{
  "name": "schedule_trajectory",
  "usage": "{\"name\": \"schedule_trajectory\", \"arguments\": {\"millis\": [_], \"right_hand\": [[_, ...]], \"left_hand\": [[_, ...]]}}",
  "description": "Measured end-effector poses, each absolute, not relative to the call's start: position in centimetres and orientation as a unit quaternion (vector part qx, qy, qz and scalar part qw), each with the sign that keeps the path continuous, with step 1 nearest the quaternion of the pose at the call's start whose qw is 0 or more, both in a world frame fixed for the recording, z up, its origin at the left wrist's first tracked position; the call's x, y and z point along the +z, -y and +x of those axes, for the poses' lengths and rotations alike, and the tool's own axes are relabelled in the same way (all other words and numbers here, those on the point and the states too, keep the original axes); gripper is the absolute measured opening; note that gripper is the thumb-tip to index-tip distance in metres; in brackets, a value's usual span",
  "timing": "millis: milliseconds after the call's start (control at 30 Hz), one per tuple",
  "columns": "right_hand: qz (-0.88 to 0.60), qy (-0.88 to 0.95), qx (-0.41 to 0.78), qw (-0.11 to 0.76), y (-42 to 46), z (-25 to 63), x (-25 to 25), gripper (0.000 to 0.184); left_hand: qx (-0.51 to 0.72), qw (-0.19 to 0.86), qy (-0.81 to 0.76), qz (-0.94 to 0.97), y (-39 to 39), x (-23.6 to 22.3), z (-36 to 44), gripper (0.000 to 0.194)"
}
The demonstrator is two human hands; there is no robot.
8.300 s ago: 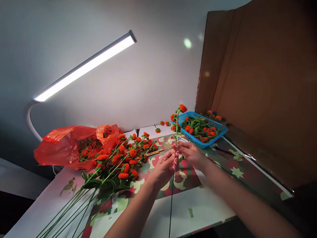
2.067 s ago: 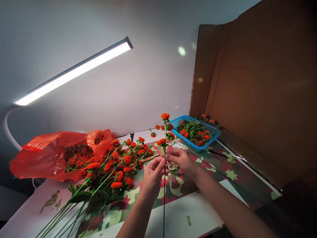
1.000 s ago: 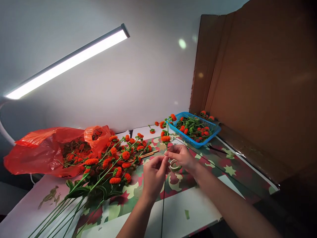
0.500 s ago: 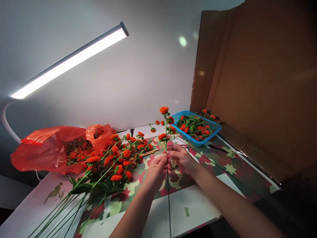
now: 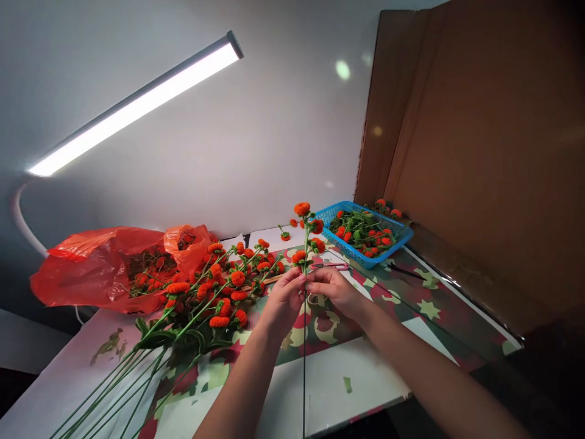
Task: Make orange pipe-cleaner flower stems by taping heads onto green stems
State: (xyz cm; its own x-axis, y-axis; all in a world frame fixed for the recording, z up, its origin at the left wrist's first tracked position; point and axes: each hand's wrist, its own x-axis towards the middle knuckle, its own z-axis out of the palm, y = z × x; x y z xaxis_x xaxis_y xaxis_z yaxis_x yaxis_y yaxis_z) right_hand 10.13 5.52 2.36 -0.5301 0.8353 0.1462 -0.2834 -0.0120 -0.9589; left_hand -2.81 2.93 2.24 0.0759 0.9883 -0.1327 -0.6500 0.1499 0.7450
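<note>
Both our left hand and right hand pinch the flower, straighter than before: upright lengthwise, blossoms up, stem down toward the tabletop edge nearest us.

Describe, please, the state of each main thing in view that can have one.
Flower stem: upright, orange heads attached.
Left hand: pinching the stem.
Right hand: pinching the stem.
Lamp: switched on.
Red plastic bag: open, contents showing.
Blue basket: uncovered, filled.
Bunch of flowers: lying down.
Cardboard: standing upright.
</note>
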Motion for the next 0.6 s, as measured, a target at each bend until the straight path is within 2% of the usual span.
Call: {"name": "schedule_trajectory", "arguments": {"millis": [400,600], "right_hand": [[-0.251,0.577,0.671,0.393,-5.55,10.27,2.28,0.021],[-0.238,0.580,0.671,0.395,-5.39,10.19,2.54,0.023]], "left_hand": [[0.606,0.721,-0.290,0.169,-2.46,2.27,-2.51,0.019],[0.620,0.705,-0.291,0.184,-2.52,2.36,-2.44,0.016]]}}
